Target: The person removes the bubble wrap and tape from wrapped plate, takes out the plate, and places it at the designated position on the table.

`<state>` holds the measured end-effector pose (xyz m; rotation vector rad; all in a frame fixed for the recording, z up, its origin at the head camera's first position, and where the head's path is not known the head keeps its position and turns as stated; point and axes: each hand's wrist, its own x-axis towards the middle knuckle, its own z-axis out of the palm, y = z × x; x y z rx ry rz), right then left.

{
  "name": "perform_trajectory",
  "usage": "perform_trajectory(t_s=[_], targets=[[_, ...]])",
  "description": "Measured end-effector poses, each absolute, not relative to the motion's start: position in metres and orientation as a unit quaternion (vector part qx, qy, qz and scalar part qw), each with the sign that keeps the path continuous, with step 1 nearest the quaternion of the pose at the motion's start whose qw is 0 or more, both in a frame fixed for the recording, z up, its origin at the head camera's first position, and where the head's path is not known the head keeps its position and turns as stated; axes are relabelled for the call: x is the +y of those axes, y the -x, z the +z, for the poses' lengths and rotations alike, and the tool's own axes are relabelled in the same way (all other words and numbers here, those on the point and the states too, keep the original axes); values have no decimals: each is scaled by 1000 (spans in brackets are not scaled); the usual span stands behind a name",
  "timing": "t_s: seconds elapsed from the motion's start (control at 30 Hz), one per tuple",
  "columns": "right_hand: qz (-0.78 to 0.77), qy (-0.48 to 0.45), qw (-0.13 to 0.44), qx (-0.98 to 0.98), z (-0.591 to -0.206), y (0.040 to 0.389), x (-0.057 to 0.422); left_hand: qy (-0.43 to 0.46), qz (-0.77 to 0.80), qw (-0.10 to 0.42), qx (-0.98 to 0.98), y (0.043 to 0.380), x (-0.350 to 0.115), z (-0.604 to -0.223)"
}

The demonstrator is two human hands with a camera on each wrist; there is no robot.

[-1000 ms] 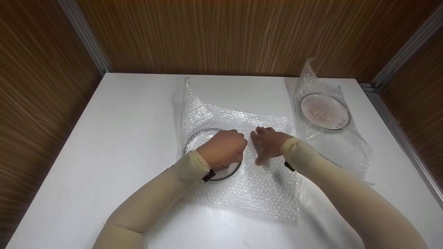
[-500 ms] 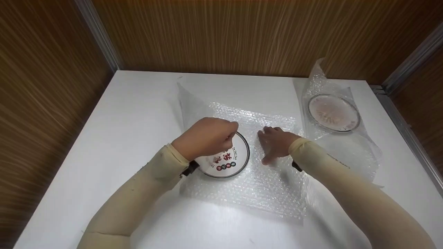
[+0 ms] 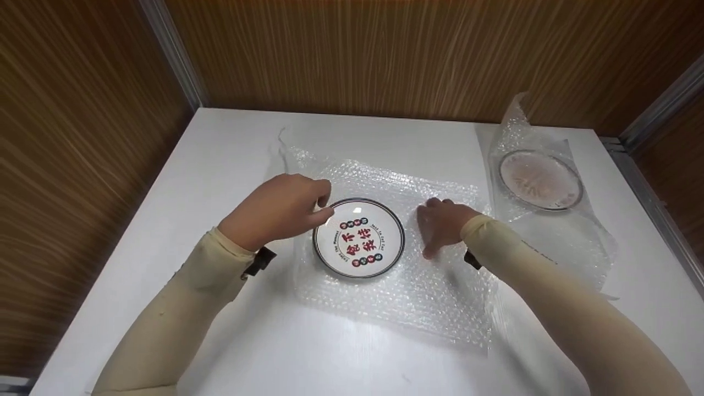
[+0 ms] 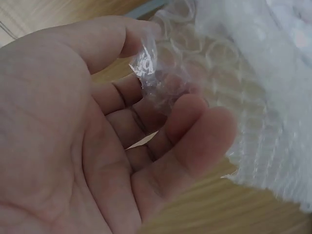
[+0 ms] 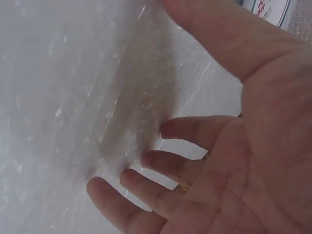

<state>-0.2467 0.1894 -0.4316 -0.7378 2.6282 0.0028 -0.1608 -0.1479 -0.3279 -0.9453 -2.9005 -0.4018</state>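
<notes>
A round white plate [image 3: 358, 212] with a dark rim and red characters lies uncovered on a sheet of bubble wrap [image 3: 418, 302]. At its upper left, my left hand [image 3: 278, 212] pinches the loose edge of this wrap. Curled fingers and thumb surround a crumpled bit of bubble wrap [image 4: 214, 63] in the left wrist view. To the right of the plate, my right hand [image 3: 443, 223] rests on the sheet with fingers spread. Its fingertips touch the bubble wrap [image 5: 53, 112] in the right wrist view, where a bit of the plate [image 5: 273, 10] shows at the top corner.
A second plate [image 3: 542, 181] sits under another bubble wrap sheet [image 3: 561, 242] at the right of the white table [image 3: 220, 148]. Wood-grain panels [image 3: 352, 60] stand behind and at both sides.
My left hand has moved left across the plate, drawing the bubble wrap flap off it, and the plate's face now shows. My right hand stays on the sheet. The head view has shifted slightly.
</notes>
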Motion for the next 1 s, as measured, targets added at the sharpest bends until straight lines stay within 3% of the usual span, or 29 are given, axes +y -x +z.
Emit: perform_trajectory(t_s=[0.2, 0.4, 1.0], targets=[[-32, 267, 206, 941, -434, 247, 192, 253, -121, 5, -960, 151, -183, -314], [-49, 270, 205, 940, -432, 243, 194, 204, -121, -69, -969, 137, -214, -312], [-51, 263, 202, 942, -434, 236, 205, 98, -140, -254, -952, 148, -274, -361]])
